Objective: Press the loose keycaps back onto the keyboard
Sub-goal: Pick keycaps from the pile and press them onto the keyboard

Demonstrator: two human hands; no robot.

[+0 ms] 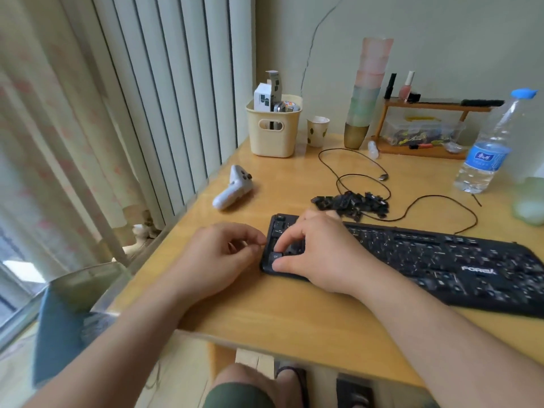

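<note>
A black keyboard (441, 260) lies across the wooden desk (294, 313) with most of its keycaps off and bare switch sockets showing. A few caps sit in place at its left end, among them a Ctrl key (275, 256). A heap of loose black keycaps (353, 203) lies just behind the keyboard. My right hand (321, 251) covers the keyboard's left end. Its index fingertip presses down on the left key column and its thumb rests on the front left corner. My left hand (217, 257) rests on the desk beside the keyboard's left edge, fingers loosely curled, with nothing visible in them.
A white game controller (232, 188) lies at the left. A cream basket (273, 128), paper cup (317, 131), stacked cups (365, 95) and a small wooden shelf (424, 128) stand at the back. The keyboard's black cable (382, 187) loops behind the heap. A water bottle (491, 142) stands at the right.
</note>
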